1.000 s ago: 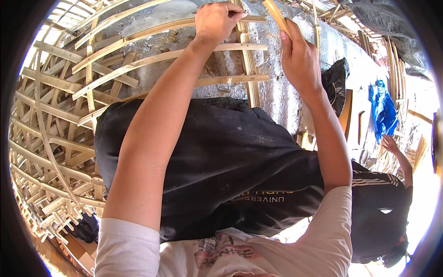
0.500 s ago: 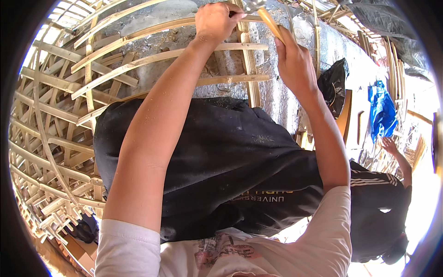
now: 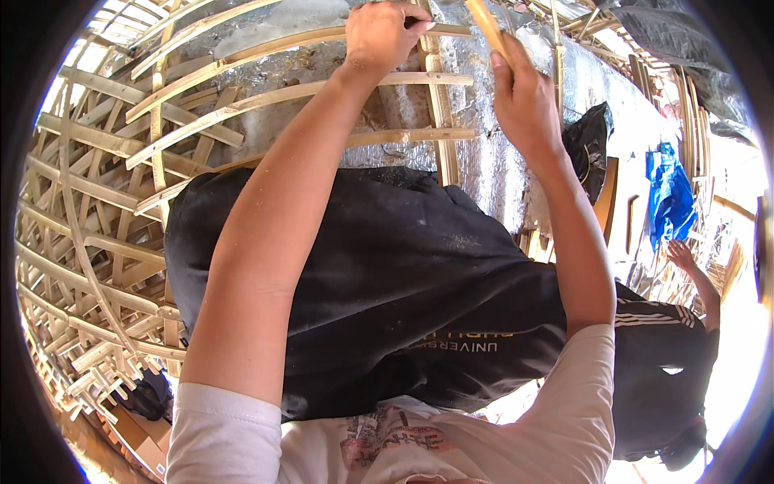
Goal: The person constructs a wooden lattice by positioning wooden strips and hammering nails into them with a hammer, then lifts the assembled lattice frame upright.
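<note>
While the left hand [image 3: 385, 34] was clamped on a pale curved bamboo slat [image 3: 266, 42] of the lattice frame laid over crinkled silver foil sheeting [image 3: 484, 153], the right hand [image 3: 522, 101] gripped a tan wooden stick [image 3: 485, 24] just beside it, above black cloth [image 3: 387, 274].

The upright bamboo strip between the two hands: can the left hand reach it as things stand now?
Probably yes. The left hand grips a curved slat right beside the upright bamboo strip, and nothing lies between them. The right hand, holding a wooden handle, stays on the other side.
</note>
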Action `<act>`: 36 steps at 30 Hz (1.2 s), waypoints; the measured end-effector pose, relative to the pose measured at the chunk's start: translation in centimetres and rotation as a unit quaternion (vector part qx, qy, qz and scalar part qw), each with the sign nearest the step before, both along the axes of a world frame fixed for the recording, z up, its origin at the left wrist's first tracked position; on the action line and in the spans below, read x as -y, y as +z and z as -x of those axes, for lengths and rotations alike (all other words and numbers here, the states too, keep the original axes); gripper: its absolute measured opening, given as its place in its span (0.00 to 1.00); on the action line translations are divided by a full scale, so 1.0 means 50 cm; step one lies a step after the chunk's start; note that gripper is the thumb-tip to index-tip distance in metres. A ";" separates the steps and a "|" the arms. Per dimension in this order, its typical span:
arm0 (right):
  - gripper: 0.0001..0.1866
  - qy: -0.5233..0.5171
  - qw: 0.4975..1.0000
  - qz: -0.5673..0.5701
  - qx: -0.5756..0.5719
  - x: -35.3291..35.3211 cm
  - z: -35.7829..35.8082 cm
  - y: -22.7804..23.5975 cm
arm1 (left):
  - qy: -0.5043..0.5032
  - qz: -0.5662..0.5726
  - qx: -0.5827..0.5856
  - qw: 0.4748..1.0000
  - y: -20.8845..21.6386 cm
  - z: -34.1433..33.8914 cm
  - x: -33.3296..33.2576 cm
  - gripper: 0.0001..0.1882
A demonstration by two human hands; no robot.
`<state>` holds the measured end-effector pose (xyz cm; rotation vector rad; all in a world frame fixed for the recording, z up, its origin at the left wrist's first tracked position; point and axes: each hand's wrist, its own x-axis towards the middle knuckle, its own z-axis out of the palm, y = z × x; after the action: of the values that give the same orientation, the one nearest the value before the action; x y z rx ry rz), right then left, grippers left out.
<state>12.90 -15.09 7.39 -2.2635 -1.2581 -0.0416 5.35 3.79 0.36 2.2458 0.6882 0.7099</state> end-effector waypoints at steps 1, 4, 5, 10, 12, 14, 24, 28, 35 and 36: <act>0.15 0.016 0.999 0.021 0.031 0.000 -0.003 -0.008 | 0.000 0.000 0.001 1.000 0.000 -0.001 0.000 0.08; 0.15 0.012 0.998 0.050 0.030 0.004 0.003 -0.005 | -0.011 0.034 0.010 0.999 0.002 0.000 0.001 0.09; 0.15 -0.009 0.998 0.058 -0.003 0.002 0.009 0.002 | -0.011 0.019 0.000 1.000 0.003 0.002 0.001 0.09; 0.15 0.012 0.999 0.049 0.021 -0.007 0.004 0.008 | -0.002 -0.052 0.005 0.999 -0.003 -0.001 -0.002 0.09; 0.14 0.013 0.996 0.084 0.039 -0.006 0.002 0.001 | -0.002 0.027 -0.045 0.999 -0.001 -0.002 0.001 0.09; 0.14 0.007 0.999 0.045 0.024 -0.005 0.018 0.005 | 0.005 -0.010 -0.017 1.000 -0.008 0.000 0.001 0.09; 0.15 0.005 0.995 0.085 0.050 0.006 0.008 0.000 | 0.006 0.023 -0.016 1.000 0.004 -0.002 0.004 0.09; 0.15 -0.009 0.993 0.110 0.047 0.005 0.007 0.002 | -0.009 0.037 0.035 0.999 -0.017 -0.004 -0.005 0.08; 0.17 -0.004 0.998 -0.003 0.064 -0.005 0.000 0.031 | 0.015 -0.053 0.003 0.998 -0.023 -0.004 -0.008 0.08; 0.16 0.009 0.998 -0.008 0.062 -0.008 0.002 0.029 | 0.006 -0.042 0.020 0.999 -0.023 -0.003 -0.009 0.08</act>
<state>12.81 -14.69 8.86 -2.2659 -1.3362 -0.1876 5.51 4.25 -0.80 2.2989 0.6639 0.7999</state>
